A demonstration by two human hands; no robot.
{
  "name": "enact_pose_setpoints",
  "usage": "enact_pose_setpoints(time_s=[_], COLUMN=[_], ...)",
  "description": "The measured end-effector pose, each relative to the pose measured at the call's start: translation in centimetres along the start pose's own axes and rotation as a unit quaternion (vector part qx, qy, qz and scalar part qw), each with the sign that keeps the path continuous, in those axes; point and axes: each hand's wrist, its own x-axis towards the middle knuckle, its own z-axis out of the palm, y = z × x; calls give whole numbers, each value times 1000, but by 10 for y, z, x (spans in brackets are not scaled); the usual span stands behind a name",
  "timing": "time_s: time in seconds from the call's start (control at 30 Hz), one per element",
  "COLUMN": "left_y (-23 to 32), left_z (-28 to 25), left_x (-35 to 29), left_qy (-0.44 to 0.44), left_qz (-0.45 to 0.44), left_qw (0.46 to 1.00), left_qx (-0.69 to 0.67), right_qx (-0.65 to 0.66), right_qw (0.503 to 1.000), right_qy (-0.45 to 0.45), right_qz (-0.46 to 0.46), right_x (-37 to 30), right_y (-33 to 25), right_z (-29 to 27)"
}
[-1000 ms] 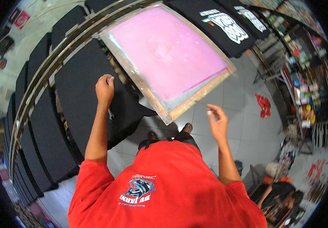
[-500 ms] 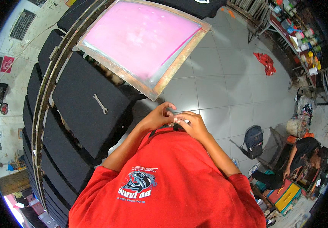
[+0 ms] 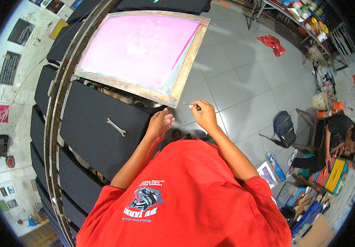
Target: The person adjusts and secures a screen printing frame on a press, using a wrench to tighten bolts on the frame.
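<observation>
Hands parted: right hand [image 3: 204,115] now pinching small item, perhaps screw [image 3: 187,104]; left hand [image 3: 161,122] empty.

In front of me a row of black printing pallets [image 3: 99,136] curves along a metal rail [image 3: 56,123]. On the nearest pallet a silver wrench [image 3: 116,126] lies flat near its middle, well apart from the edges. Over the far end of that pallet sits a wooden-framed screen [image 3: 173,88] with pink mesh, its near corner jutting past the pallet's right edge. Beyond it another black pallet [image 3: 165,5] shows. To my right the grey tiled floor [image 3: 235,78] carries a red rag [image 3: 273,43] near the far side, a dark backpack [image 3: 283,125], and a jumble of boxes [image 3: 309,206] at the near right corner.
</observation>
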Motion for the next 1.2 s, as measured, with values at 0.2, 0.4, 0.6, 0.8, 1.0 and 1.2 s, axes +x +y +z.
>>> enact_pose_setpoints(time_s=[0.2, 0.4, 0.6, 0.8, 1.0, 1.2], left_y=[5, 3, 2, 9, 14, 12], left_z=[-18, -13, -9, -6, 0, -1], left_x=[25, 42, 54, 50, 45, 50], left_qy=[-113, -188, -223, -206, -217, -241], left_qz=[-52, -74, -104, -122, -137, -151], left_qw=[990, 977, 966, 964, 963, 951], left_qx=[-65, -62, -74, -113, -84, -122], right_qx=[-61, -115, -162, -141, -117, -43], right_qw=[997, 992, 982, 989, 990, 990], right_qy=[45, 56, 83, 54, 47, 37], right_qz=[-7, -21, -43, -5, 61, 131], right_x=[-9, -13, -15, -17, -12, -6], right_y=[-10, -13, 0, -14, -14, -8], right_z=[23, 29, 34, 27, 34, 44])
